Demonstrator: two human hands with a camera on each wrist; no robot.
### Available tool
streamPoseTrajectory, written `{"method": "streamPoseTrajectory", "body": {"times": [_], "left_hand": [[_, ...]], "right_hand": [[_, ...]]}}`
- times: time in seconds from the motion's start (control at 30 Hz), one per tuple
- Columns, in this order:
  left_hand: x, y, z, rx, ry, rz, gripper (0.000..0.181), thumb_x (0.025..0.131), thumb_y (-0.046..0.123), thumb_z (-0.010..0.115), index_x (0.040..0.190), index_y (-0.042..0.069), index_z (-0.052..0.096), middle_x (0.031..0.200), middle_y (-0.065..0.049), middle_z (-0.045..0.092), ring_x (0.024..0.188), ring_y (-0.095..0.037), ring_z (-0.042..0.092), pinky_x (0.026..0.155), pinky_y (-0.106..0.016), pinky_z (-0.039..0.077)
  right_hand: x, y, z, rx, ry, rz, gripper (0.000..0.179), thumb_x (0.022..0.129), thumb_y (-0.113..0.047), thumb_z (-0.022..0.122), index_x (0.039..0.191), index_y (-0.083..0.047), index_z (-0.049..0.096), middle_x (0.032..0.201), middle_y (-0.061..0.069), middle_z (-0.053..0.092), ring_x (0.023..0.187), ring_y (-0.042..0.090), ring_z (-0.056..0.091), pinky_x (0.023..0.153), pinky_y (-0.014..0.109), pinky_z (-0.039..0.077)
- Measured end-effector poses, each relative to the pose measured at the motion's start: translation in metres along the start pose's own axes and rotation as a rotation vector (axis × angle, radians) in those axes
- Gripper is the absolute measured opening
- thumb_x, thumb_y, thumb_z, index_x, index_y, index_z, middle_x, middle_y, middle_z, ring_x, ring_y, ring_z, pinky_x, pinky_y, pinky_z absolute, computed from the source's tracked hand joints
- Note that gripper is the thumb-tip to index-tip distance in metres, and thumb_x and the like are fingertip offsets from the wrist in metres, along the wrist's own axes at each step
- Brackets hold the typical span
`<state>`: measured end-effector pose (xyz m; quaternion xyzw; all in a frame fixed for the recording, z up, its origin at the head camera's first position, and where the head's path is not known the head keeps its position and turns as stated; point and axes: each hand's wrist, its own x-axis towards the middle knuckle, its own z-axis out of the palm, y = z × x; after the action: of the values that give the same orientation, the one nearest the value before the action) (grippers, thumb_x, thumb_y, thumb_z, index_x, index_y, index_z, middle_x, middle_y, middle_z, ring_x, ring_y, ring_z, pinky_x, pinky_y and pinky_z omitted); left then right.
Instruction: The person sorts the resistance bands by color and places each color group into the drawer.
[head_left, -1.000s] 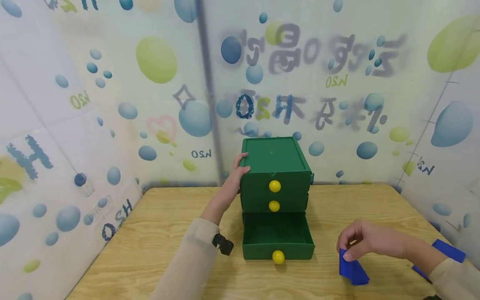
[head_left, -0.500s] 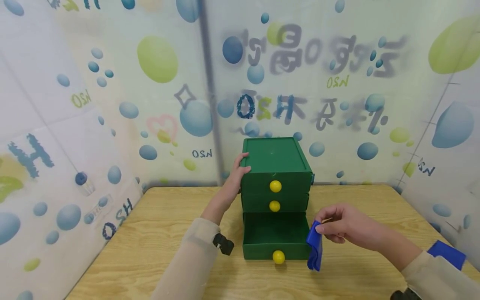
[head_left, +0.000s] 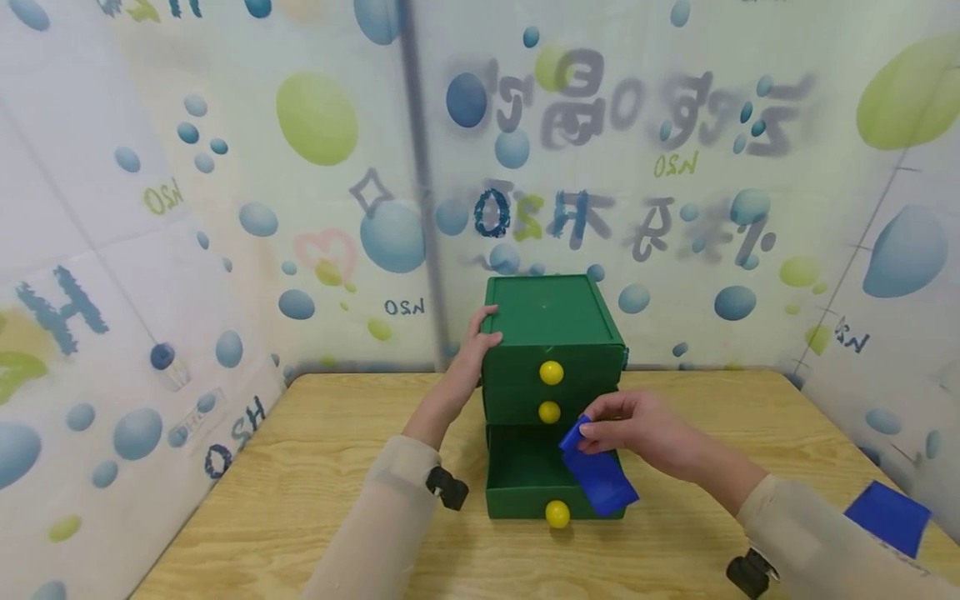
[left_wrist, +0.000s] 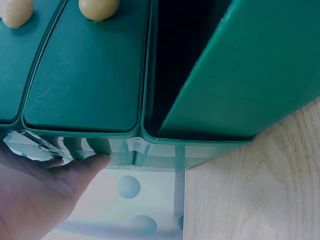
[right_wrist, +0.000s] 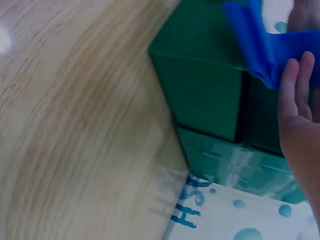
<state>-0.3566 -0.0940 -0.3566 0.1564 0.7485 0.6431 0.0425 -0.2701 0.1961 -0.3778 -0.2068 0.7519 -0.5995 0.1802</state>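
The right side of the open bottom drawer [head_left: 513, 503] is partly hidden behind the limp blue cloth [head_left: 603, 483] that I hold up in my right hand [head_left: 641, 429]. Seen from the left wrist, the gap behind the drawer front is too dark to make out, and two of the three yellow knobs [head_left: 551, 372] show along the upper edge, one of them cut off. The right-wrist view blurs the cloth and crops it at the top and right.

My right thumb and fingers close in a pinch on the cloth's upper end; its loose length slants down across the drawer's right part, and I cannot tell whether it touches the drawer. My left hand [head_left: 467, 354] lies open against the left side of the green cabinet [head_left: 551, 312], two fingertips at the top edge, gripping nothing; from the head, its other fingers are out of sight.

The cabinet stands on the wood-grain table [head_left: 337, 433], its upper two drawers closed. Well apart at far right lies a second blue piece [head_left: 888, 517], its lower edge overlapped by my right sleeve [head_left: 825, 533]. Behind the table hangs a bubble-print backdrop [head_left: 465, 150], some of its lettering faint and reversed.
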Motion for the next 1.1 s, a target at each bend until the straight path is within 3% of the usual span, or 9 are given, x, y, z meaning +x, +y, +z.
{"method": "streamPoseTrajectory", "body": {"times": [0.2, 0.4, 0.7, 0.9, 1.1], "left_hand": [[0.001, -0.001, -0.001, -0.004, -0.003, 0.004, 0.060, 0.107, 0.044, 0.040, 0.164, 0.043, 0.023, 0.180, 0.000, 0.005, 0.156, -0.041, 0.032, 0.121, -0.070, 0.034], [0.001, 0.000, 0.000, -0.011, 0.005, -0.009, 0.060, 0.107, 0.043, 0.041, 0.164, 0.043, 0.024, 0.180, -0.001, 0.006, 0.154, -0.041, 0.034, 0.119, -0.070, 0.035], [0.001, -0.001, -0.002, -0.015, -0.001, 0.016, 0.061, 0.106, 0.045, 0.041, 0.165, 0.042, 0.024, 0.180, 0.000, 0.008, 0.158, -0.037, 0.029, 0.122, -0.070, 0.032], [0.001, -0.001, -0.002, -0.022, 0.001, 0.003, 0.061, 0.106, 0.044, 0.041, 0.165, 0.041, 0.024, 0.180, -0.001, 0.008, 0.158, -0.038, 0.029, 0.123, -0.070, 0.031], [0.000, -0.002, -0.002, 0.004, 0.000, 0.019, 0.061, 0.107, 0.042, 0.041, 0.166, 0.039, 0.025, 0.181, 0.000, 0.004, 0.164, -0.037, 0.017, 0.124, -0.073, 0.025]], "right_hand": [[0.012, 0.007, 0.013, -0.092, -0.034, 0.028, 0.030, 0.101, -0.027, 0.074, 0.111, 0.001, 0.072, 0.105, 0.006, 0.078, 0.104, 0.024, 0.076, 0.099, 0.037, 0.061], [0.023, 0.018, 0.025, -0.113, -0.084, 0.027, 0.028, 0.102, -0.025, 0.073, 0.108, 0.002, 0.071, 0.100, 0.006, 0.078, 0.101, 0.023, 0.071, 0.096, 0.033, 0.058], [0.033, 0.021, 0.037, -0.200, -0.028, 0.050, 0.025, 0.100, -0.027, 0.075, 0.107, -0.003, 0.074, 0.099, 0.006, 0.080, 0.099, 0.019, 0.069, 0.091, 0.033, 0.054], [0.038, 0.024, 0.044, -0.227, 0.018, 0.062, 0.026, 0.099, -0.025, 0.076, 0.111, -0.002, 0.075, 0.111, 0.007, 0.078, 0.097, 0.018, 0.066, 0.087, 0.032, 0.055], [0.040, 0.027, 0.047, -0.138, 0.026, 0.077, 0.027, 0.100, -0.016, 0.073, 0.118, 0.004, 0.073, 0.128, 0.016, 0.072, 0.103, 0.015, 0.067, 0.093, 0.033, 0.061]]}}
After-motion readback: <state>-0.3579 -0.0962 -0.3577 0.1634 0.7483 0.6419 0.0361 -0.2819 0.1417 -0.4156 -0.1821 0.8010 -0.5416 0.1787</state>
